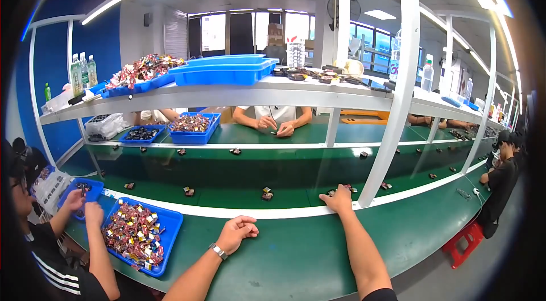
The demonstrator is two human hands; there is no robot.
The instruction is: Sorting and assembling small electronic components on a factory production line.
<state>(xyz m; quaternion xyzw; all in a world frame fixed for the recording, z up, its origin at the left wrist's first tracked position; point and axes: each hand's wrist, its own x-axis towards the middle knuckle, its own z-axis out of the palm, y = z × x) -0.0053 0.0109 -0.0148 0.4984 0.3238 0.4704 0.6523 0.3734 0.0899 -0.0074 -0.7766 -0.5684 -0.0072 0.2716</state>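
My right hand point(339, 200) reaches over the white rail onto the green conveyor belt, its thumb and fingers closed about a small dark part point(331, 193) with a coloured wrapping. Another bit of a similar part shows just right of those fingers. My left hand point(236, 235), with a metal watch on its wrist, hovers above the green worktable point(273, 261). Its fingers are loosely bent and apart, and I see nothing in them. To the left of it stands a blue tray point(175, 224) heaped with small red, yellow and white wrapped parts.
Small parts point(267, 193) lie spaced along the belt. At left, a co-worker's hands point(74, 201) work over another blue tray point(98, 187). A white post point(392, 102) rises right of my right hand. Across the belt another person's hands point(277, 127) handle something small. A red stool point(463, 245) stands at right.
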